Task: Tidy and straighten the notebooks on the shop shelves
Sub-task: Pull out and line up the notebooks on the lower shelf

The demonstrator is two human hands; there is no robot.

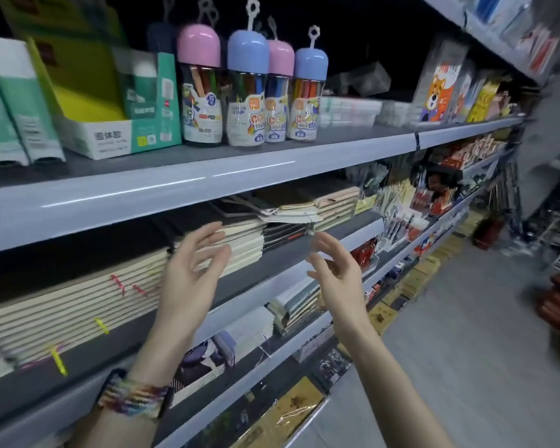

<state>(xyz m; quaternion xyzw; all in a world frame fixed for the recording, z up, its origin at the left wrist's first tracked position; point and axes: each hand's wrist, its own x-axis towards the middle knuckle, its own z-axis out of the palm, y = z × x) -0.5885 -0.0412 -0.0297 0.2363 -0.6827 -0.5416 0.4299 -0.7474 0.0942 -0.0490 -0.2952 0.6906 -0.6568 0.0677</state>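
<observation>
Both hold nothing, fingers spread loose: the left grip is in front of the cream notebooks, the right grip just below the untidy stack.

Black characters reading "固体胶" mark the front of a white-and-green cardboard display box, above and left of the left hand. Directly above that hand, clear plastic crayon jars with pastel domed lids carry colourful lettering beginning "CO"; the rest is blurred.
</observation>
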